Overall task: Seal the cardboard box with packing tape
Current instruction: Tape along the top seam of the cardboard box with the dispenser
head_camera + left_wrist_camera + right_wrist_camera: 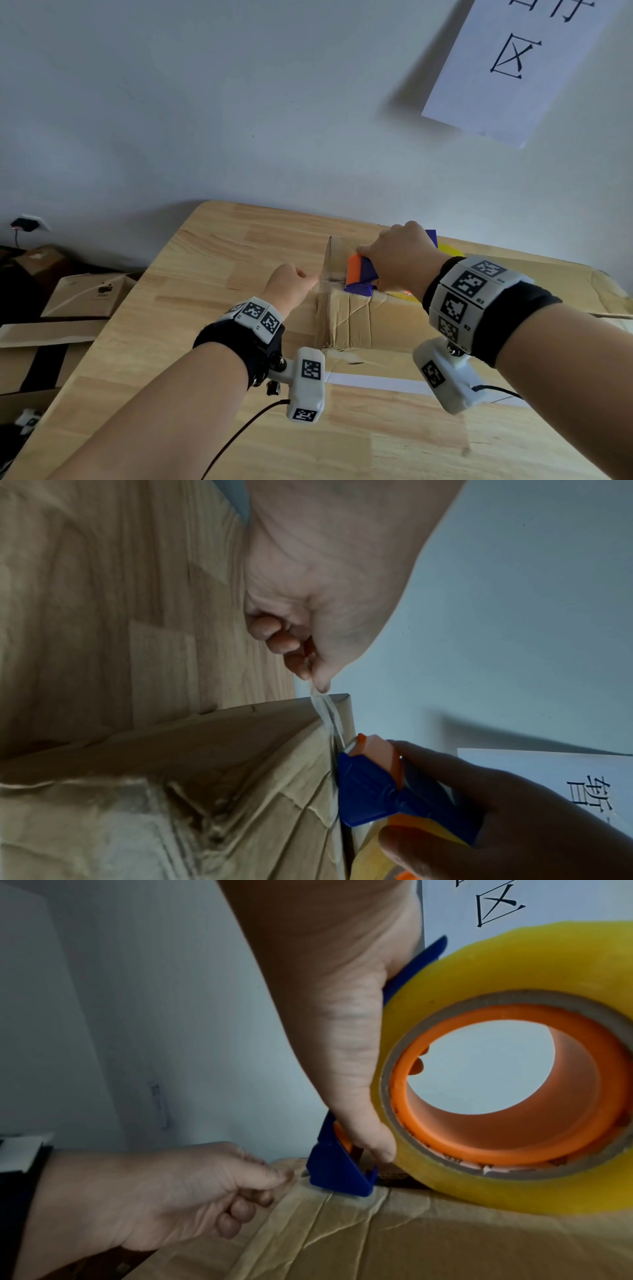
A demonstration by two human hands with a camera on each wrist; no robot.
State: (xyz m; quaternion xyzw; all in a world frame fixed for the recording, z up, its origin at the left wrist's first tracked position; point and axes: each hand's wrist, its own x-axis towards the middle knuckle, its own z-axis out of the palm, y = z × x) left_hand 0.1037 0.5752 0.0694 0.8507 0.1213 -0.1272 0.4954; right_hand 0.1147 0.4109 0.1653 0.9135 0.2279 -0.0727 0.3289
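A worn cardboard box [356,318] [205,791] [428,1242] lies on the wooden table [205,260], its left end wrapped in wrinkled clear tape. My right hand [397,260] [342,1042] grips a blue and orange tape dispenser [359,274] [369,783] [339,1167] with a yellowish tape roll [514,1069] [450,251], held down on the box's top left edge. My left hand [291,281] [308,620] [171,1191] pinches the free end of the clear tape strip [325,712] [329,277] just left of the dispenser's cutter, other fingers curled.
A white wall stands behind the table, with a paper sign [524,65] at the upper right. Flattened and stacked cardboard boxes [85,298] lie on the floor to the left. A white strip [376,382] runs across the table near the box's front.
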